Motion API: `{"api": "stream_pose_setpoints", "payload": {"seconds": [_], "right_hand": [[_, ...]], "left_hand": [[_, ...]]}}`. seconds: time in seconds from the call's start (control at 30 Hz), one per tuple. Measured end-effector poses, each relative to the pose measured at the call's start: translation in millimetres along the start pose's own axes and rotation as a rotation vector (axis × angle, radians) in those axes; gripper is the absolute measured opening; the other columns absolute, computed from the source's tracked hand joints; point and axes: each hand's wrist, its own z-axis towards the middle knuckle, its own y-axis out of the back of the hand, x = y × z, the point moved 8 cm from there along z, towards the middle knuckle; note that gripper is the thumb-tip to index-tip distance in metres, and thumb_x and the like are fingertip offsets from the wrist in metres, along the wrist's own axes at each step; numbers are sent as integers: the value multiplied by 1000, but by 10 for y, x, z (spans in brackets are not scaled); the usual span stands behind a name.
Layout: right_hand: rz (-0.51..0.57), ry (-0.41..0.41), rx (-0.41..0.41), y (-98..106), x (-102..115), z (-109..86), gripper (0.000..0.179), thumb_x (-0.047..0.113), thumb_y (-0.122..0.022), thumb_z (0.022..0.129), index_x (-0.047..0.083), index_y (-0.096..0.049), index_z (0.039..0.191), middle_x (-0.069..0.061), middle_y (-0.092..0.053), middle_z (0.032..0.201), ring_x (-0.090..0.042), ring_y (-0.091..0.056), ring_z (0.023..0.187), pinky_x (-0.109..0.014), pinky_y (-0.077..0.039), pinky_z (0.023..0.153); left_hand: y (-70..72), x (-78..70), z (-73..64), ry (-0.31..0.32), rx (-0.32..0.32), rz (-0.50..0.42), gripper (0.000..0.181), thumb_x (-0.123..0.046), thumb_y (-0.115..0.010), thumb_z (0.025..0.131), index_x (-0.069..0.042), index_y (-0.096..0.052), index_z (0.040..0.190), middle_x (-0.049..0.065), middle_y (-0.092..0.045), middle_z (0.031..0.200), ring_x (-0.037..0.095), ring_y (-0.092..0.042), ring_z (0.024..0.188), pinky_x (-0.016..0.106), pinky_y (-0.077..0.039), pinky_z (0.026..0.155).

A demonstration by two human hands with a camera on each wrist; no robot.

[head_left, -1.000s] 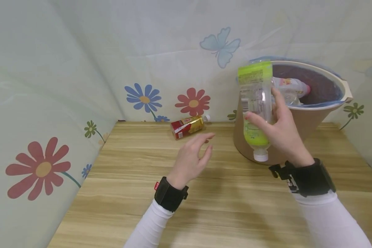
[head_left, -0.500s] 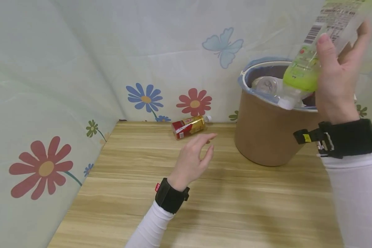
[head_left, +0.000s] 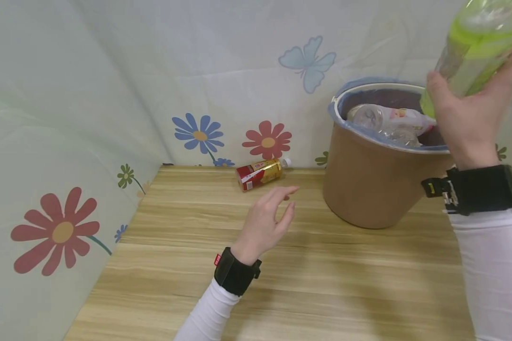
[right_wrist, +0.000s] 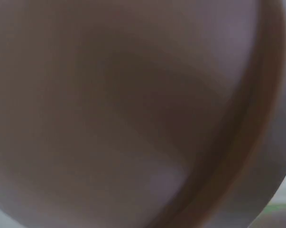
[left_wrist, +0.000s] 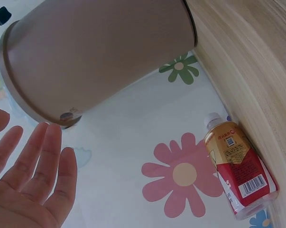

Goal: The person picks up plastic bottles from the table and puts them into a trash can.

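My right hand (head_left: 480,111) grips a clear plastic bottle (head_left: 473,61) with bright green bands, tilted above the right side of a brown trash bin (head_left: 362,182). Its cap end is hidden behind the hand and bin rim, and its base is cut off by the frame. In the right wrist view the blurred bin wall (right_wrist: 100,118) fills most of the picture. My left hand (head_left: 262,225) hovers over the table, fingers loosely extended and holding nothing. Just beyond it lies a red and gold drink bottle (head_left: 260,174) with a white cap, also seen by the left wrist camera.
Blue liner (head_left: 345,124) hangs over the bin's pale rim, and several clear bottles (head_left: 377,118) lie inside. Behind the wooden table (head_left: 187,246), a white backdrop (head_left: 222,61) with printed flowers and a butterfly hangs right at its back edge.
From in front of the bin, my right hand has carried the green bottle up and right, turning its base toward the camera. The left hand has stayed nearly still.
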Motion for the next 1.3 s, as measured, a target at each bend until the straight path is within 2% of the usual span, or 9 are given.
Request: {"api": "stream_pose_setpoints", "payload": {"seconds": [0.17,0.37,0.5,0.63,0.73,0.87,1.0,1.13,1.3], "right_hand": [[-277,-15,125,-45,-50,-78,92,19,-80,74,21,-32,152,12,-36,140,-3,-32,128,-24,-24,113],[-381,-110,207,-65,-188,-178,67,25,-73,84,28,-46,145,17,-43,135,-1,-37,126,-25,-25,111],[-466,-199,327,-112,-323,-229,58,32,-65,93,28,-48,148,1,-47,147,-16,-41,135,-32,-26,120],[-521,-195,413,-166,-370,-252,56,37,-61,96,32,-46,150,7,-44,137,-6,-39,123,-34,-27,113],[-533,-179,431,-184,-370,-254,50,36,-60,96,32,-52,145,22,-32,118,7,-27,107,-33,-25,101],[-470,-185,443,-189,-353,-259,39,26,-56,96,30,-56,135,22,-32,118,4,-31,111,-29,-26,102],[-382,-210,428,-149,-330,-256,50,9,-49,93,35,-50,135,17,-40,124,-1,-39,114,-23,-31,95],[-312,-224,408,-70,-343,-256,60,-3,-40,89,32,-50,137,16,-46,119,-2,-45,107,-17,-36,84],[-299,-191,469,-64,-308,-261,64,-8,-37,88,30,-51,138,16,-50,124,-2,-45,111,-15,-35,83]], "left_hand": [[-8,29,-23,12,1,-6,35,-10,-61,98,-7,-62,133,9,-70,125,19,-67,105,33,-59,90],[-8,43,-34,21,5,-16,35,-11,-61,98,-8,-61,133,8,-70,126,20,-67,106,32,-59,90],[-11,55,-40,28,12,-31,34,-13,-59,100,-7,-61,134,8,-70,127,23,-68,106,33,-59,90],[-18,61,-42,31,15,-37,34,-13,-59,100,-7,-61,134,9,-69,127,24,-68,106,33,-59,91],[-22,66,-46,32,16,-40,35,-12,-59,99,-8,-61,134,9,-69,128,24,-68,106,33,-58,92],[-17,67,-50,33,13,-45,34,-12,-59,100,-7,-61,133,9,-69,127,24,-68,106,34,-58,91],[-13,68,-49,31,10,-38,33,-13,-58,100,-8,-61,133,7,-69,127,24,-68,106,33,-58,91],[-16,74,-48,25,8,-36,33,-13,-58,100,-8,-62,133,8,-69,127,24,-68,105,32,-58,91],[-3,73,-38,19,4,-38,33,-12,-58,100,-7,-62,132,9,-69,127,24,-68,105,32,-58,91]]}}
